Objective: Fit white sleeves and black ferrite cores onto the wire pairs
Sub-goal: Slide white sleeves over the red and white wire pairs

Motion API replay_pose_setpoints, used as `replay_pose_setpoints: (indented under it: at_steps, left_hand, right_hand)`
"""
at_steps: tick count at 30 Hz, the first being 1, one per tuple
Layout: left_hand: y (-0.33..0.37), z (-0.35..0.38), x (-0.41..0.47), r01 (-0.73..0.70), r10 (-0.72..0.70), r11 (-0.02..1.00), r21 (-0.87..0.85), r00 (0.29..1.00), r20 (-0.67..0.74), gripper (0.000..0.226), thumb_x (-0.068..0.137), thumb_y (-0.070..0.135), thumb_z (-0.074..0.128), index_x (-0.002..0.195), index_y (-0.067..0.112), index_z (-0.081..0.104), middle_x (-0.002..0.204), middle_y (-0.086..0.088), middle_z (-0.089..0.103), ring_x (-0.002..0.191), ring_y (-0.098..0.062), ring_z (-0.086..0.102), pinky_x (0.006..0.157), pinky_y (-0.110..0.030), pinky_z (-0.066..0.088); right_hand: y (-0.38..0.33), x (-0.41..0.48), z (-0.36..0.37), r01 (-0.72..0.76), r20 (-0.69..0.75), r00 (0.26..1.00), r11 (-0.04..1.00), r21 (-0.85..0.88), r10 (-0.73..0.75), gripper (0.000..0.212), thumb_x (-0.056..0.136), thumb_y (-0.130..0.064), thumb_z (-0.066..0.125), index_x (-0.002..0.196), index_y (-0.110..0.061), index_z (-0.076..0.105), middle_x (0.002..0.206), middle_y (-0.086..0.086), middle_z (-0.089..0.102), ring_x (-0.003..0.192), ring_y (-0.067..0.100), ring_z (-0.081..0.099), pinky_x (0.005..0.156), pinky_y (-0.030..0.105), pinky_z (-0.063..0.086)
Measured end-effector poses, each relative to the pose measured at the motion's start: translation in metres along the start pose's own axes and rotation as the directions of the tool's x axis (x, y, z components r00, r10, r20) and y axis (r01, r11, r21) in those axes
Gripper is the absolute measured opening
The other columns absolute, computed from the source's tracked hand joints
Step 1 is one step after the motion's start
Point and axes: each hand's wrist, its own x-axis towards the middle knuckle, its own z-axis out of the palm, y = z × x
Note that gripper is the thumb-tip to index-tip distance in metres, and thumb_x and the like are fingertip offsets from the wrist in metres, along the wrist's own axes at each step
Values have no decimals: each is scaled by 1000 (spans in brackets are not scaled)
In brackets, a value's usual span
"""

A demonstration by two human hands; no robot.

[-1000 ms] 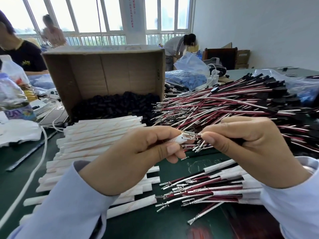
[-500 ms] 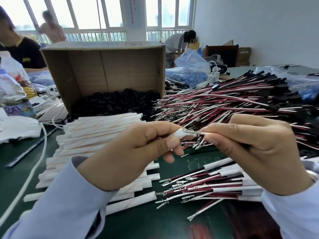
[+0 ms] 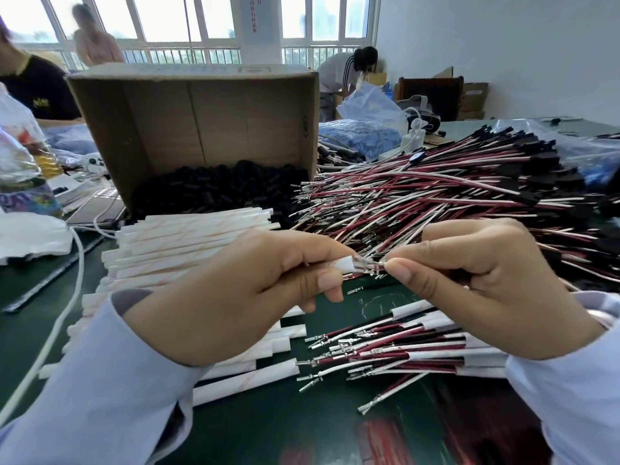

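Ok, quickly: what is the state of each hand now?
Left hand: closed, pinching a white sleeve.
Right hand: closed, pinching the wire pair by its metal ends.

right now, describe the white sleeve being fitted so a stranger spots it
Find the big cardboard box, then drop to the hands before it. The white sleeve pokes from the left hand, meeting wire ends pinched by the right hand; all other sleeves lie on the table.

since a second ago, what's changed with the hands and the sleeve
Little. The end of the sleeve shows slightly more past the fingertips of the left hand. Nothing taken or let go: it still holds the sleeve, and the right hand still pinches the wires at its mouth. The box stayed put.
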Motion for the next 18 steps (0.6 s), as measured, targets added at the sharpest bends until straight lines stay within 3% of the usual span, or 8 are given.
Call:
replay_pose_setpoints:
  at_steps: [3,6,12,18]
  left_hand:
    - [0,0,-1,24,-22,995,96,1000,-16,24,92,32,51,100,19,70,81,10,65,67,-6,59,63,-13,45]
    - [0,0,-1,38,-32,983,178,999,-34,17,94,25,56,103,19,70,79,9,64,68,-5,60,62,-12,45]
    - [1,-1,-2,33,-21,988,152,997,-75,14,91,19,59,102,19,69,78,10,63,65,-5,60,61,-11,44]
    - [5,2,-1,-10,42,960,280,993,-109,16,92,22,57,105,23,66,78,14,56,71,-8,59,63,-11,42]
  right_hand:
    - [-3,0,2,17,13,1000,994,-104,-15,26,89,-35,57,83,-21,78,50,-5,43,44,14,43,39,29,34]
    - [-6,0,4,23,34,999,987,-162,-18,24,89,-34,57,83,-23,78,50,-5,46,44,14,45,38,30,36]
    - [-10,1,3,31,34,999,983,-181,-25,23,90,-31,58,83,-23,78,50,-7,44,45,12,44,39,29,35]
    - [-18,-3,-1,26,36,999,969,-248,-17,25,90,-33,56,81,-24,77,50,-9,42,44,9,41,38,27,34]
